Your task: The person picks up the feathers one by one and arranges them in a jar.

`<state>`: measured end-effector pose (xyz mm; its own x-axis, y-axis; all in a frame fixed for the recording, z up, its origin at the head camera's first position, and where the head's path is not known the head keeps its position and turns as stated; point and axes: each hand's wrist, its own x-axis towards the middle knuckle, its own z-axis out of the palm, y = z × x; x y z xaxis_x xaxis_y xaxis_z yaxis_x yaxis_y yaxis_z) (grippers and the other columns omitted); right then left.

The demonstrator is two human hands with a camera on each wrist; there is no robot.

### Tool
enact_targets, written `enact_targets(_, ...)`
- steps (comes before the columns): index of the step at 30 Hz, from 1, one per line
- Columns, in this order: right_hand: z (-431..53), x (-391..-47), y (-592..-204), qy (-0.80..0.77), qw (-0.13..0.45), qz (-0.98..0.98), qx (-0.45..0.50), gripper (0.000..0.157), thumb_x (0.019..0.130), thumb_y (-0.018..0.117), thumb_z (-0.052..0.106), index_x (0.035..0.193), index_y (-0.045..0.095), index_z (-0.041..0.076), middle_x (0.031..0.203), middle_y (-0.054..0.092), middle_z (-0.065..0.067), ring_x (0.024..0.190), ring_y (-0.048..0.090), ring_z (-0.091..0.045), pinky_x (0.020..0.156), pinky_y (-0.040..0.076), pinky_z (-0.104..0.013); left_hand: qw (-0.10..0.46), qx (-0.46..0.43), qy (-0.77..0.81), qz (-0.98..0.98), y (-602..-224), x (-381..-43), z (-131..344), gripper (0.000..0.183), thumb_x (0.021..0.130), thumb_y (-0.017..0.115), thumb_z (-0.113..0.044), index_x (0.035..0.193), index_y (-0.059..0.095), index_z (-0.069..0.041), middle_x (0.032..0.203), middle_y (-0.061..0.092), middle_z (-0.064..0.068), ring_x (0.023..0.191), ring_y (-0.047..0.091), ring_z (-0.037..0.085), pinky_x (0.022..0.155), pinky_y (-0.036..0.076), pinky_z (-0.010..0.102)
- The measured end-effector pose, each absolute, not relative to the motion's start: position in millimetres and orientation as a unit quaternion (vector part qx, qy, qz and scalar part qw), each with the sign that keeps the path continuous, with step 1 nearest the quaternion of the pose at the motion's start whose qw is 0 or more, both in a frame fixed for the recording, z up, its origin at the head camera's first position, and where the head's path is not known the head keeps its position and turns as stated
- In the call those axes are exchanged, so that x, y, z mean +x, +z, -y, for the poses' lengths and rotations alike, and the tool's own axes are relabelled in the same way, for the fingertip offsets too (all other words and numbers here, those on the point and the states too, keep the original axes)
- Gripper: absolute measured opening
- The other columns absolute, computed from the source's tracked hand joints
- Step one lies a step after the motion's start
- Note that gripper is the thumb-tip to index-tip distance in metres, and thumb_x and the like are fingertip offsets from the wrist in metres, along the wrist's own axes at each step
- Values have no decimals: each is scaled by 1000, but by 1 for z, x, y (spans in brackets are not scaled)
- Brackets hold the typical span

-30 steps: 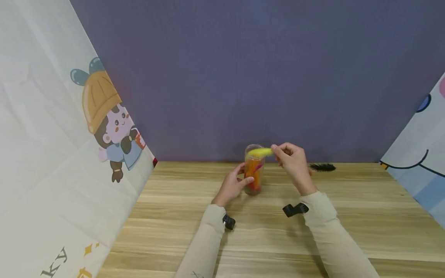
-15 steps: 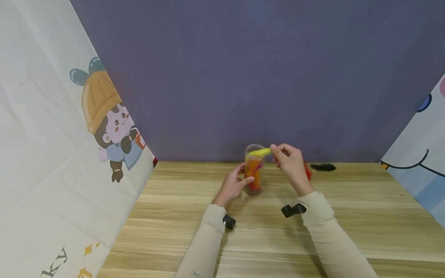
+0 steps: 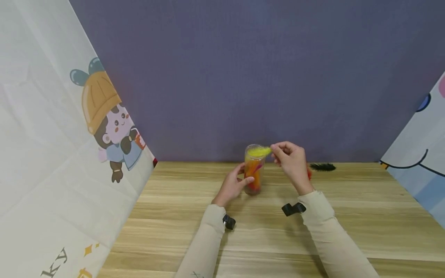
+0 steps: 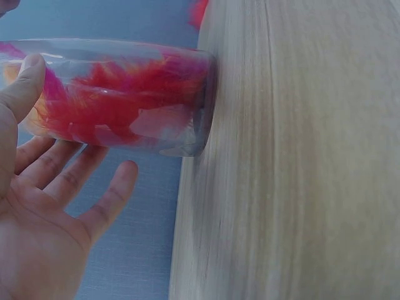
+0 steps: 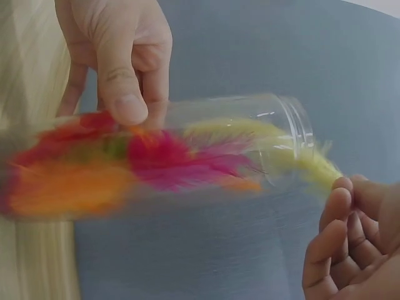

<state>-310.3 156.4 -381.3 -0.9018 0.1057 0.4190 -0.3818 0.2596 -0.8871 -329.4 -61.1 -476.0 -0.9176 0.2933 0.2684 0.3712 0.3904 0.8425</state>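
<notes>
A clear jar point(image 3: 254, 175) stands upright on the wooden table, with orange, red and magenta feathers point(image 5: 159, 156) inside it. My left hand point(image 3: 232, 187) grips the jar from its left side, thumb in front and fingers behind. At the jar's mouth my right hand point(image 3: 291, 164) pinches the end of a yellow feather point(image 3: 258, 152) between thumb and forefinger. Most of this yellow feather lies inside the upper jar in the right wrist view, bending out over the rim to my fingertips. The left wrist view shows the jar's base point(image 4: 203, 103) against the table.
A black feather point(image 3: 322, 167) lies at the table's back edge, right of my right hand. Something red point(image 3: 309, 173) shows partly from behind my right wrist. A grey-blue panel point(image 3: 264, 77) rises behind the table point(image 3: 347, 216), with printed white sheets at both sides.
My right hand has shifted very slightly left, and the yellow feather looks more spread out across the jar's mouth than half a second ago. My left hand and the jar have stayed put.
</notes>
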Motion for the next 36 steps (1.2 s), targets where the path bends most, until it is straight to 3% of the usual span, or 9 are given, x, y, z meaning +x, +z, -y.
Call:
enact_targets(5,-154,-310,-376,539,250,795,116,26,100,68,31,101,75,6,82,73,-13,62,64,-19,52,52,-23,42,-203,-521,828,-476,-330,61,59,96,71,-33,150,50,-18,140,64,13,130,60,25,92,57,33)
enact_targets(9,-152,-310,-374,489,287,812,139,22,101,67,29,100,76,9,79,73,-9,57,60,-22,47,45,-23,43,-204,-525,825,-476,-330,61,60,96,71,-33,150,50,-18,140,64,13,128,61,25,92,57,36)
enact_targets(14,-148,-313,-376,470,301,814,163,18,100,68,26,99,76,10,76,70,-6,55,52,-16,49,40,-23,43,-204,-525,825,-476,-331,61,60,96,71,-34,150,50,-17,140,64,14,127,62,26,92,58,39)
enact_targets(28,-142,-318,-381,490,265,816,156,15,96,74,24,95,78,9,69,62,-5,57,47,-12,51,37,-23,46,-210,-519,827,-475,-329,62,60,97,70,-35,151,49,-18,141,63,13,130,60,26,91,58,33)
enact_targets(36,-143,-317,-379,492,204,833,147,24,99,70,31,101,78,8,79,67,-18,61,50,-16,53,41,-26,46,-206,-523,826,-474,-329,60,61,96,71,-33,151,49,-16,141,63,15,129,61,26,92,58,37)
